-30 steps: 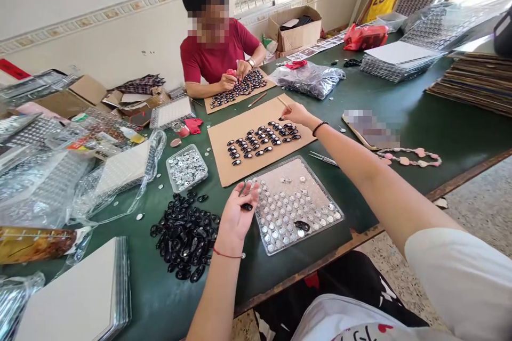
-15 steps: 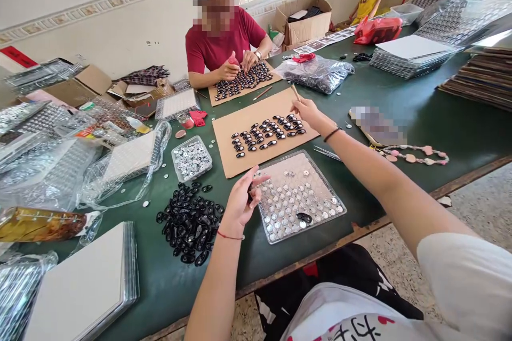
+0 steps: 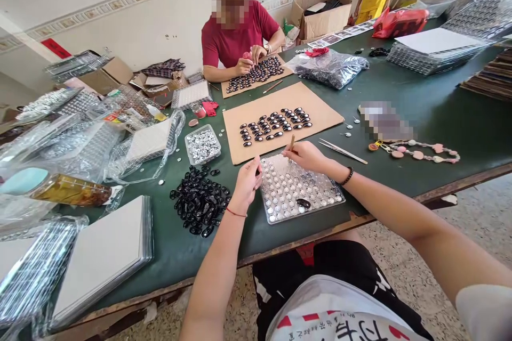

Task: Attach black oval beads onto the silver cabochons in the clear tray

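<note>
My left hand (image 3: pixel 247 184) is closed by the left edge of a clear plastic tray (image 3: pixel 276 218), a small black piece (image 3: pixel 257 171) pinched in its fingertips and mostly hidden. Over the tray's far edge, my right hand (image 3: pixel 308 159) grips a thin wooden stick (image 3: pixel 292 142) that points upward. Rows of round whitish discs (image 3: pixel 288 194) fill the tray, with one glossy black oval piece (image 3: pixel 303 203) lying on them. Beyond, a cardboard sheet (image 3: pixel 316 101) carries rows of black ovals (image 3: pixel 276 129) with pale spots. To the left lies a heap of black oval pieces (image 3: pixel 198 200).
Left of the cardboard stands a plastic tub (image 3: pixel 203 145) of small discs. Tweezers (image 3: pixel 343 151), a phone (image 3: pixel 386 121) and a beaded strap (image 3: pixel 428 150) lie to the right. Stacked trays (image 3: pixel 106 256) and a bottle (image 3: pixel 70 189) occupy the left. Opposite, another person (image 3: pixel 240 32) handles black pieces.
My right hand, with the stick, has come back from the cardboard's right side to the tray. My left fingers, spread before, have drawn together. The whole view has shifted slightly.
</note>
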